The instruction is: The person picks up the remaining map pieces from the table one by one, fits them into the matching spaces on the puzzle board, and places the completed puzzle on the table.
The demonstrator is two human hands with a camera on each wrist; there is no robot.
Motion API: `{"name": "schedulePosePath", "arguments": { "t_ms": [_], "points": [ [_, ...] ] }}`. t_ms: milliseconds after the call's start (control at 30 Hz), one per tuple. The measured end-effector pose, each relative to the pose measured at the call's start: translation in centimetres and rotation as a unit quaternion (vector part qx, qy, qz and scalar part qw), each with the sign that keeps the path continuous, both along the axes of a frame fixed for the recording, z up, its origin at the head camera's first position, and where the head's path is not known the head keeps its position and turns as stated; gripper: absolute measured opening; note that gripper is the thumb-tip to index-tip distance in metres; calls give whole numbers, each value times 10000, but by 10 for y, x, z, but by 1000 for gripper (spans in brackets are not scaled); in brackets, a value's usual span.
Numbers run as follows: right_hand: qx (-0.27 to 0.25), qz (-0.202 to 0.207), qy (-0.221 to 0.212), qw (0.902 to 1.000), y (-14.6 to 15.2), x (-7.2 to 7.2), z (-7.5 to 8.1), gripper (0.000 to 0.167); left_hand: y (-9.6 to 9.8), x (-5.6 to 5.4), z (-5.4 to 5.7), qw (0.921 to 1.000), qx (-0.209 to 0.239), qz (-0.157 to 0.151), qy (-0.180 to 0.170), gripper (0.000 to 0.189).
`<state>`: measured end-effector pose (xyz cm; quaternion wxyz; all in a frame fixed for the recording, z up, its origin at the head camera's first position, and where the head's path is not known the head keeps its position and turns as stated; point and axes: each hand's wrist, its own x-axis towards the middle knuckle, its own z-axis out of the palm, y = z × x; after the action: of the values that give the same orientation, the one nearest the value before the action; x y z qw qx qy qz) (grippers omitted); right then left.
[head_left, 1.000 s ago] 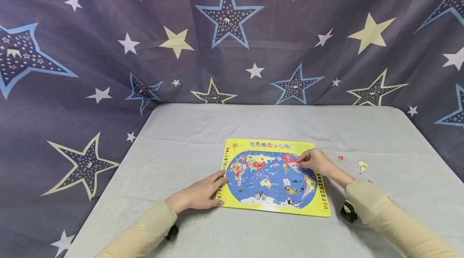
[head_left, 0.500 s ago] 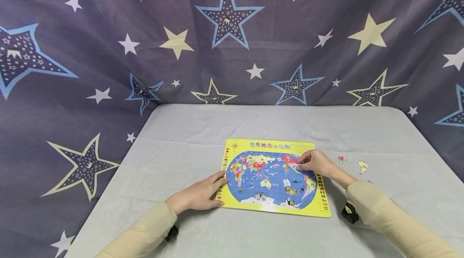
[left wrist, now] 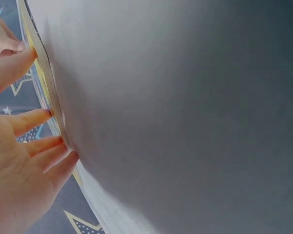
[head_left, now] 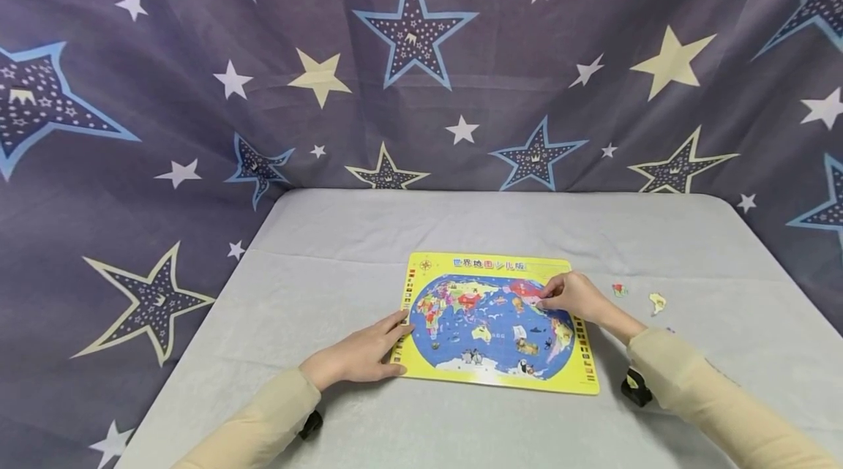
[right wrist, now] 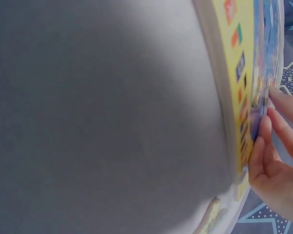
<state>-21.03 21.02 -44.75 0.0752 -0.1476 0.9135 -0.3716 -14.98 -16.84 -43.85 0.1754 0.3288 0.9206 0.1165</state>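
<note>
Head view, map board: a yellow-bordered world map board (head_left: 573, 381) lies flat on the pale table (head_left: 342, 235), its long axis running left to right between two hands.
Head view, left hand: the left hand (head_left: 361, 355) rests at the board's left edge, fingers extended and released, gripping nothing.
Head view, right hand: the right hand (head_left: 571, 293) reaches over the board's right edge, thumb and fingers bent together on the map's upper right; I cannot tell whether they pinch a piece.
Head view, loose pieces: a red-and-green piece (head_left: 618, 290) and a pale yellow piece (head_left: 657, 303) lie right of the board, so the right hand is clearly nearer.
Left wrist view, board edge: separate fingertips touch the board's side.
Right wrist view, flag border: the fingertips meet inward of the board's flag-printed border; a loose piece lies outside it.
</note>
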Motion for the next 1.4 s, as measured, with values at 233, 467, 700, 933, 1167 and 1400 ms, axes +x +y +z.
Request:
{"name": "schedulePosePath", "arguments": {
  "t_ms": [233, 467, 700, 933, 1167, 1400],
  "points": [
    [-75, 51, 56, 9999, 1, 0, 0, 9, 1, 0, 1, 10000, -8, 4, 2, 68],
    [-111, 80, 113, 9998, 0, 0, -1, 8, 0, 1, 1, 10000, 27, -6, -20, 68],
    [-129, 5, 137, 9998, 1, -2, -4, 7, 0, 1, 1, 10000, 69, -48, 12, 68],
    [5, -38, 60, 10000, 2, -5, -3, 14, 0, 0, 2, 10000, 37, -12, -18, 68],
    [-34, 86, -245, 9997, 7, -2, -2, 26, 0, 0, 1, 10000, 56, -16, -27, 67],
    [-96, 89, -193, 9997, 6, 1, -3, 22, -1, 1, 1, 10000, 8, 6, -51, 68]
  ]
}}
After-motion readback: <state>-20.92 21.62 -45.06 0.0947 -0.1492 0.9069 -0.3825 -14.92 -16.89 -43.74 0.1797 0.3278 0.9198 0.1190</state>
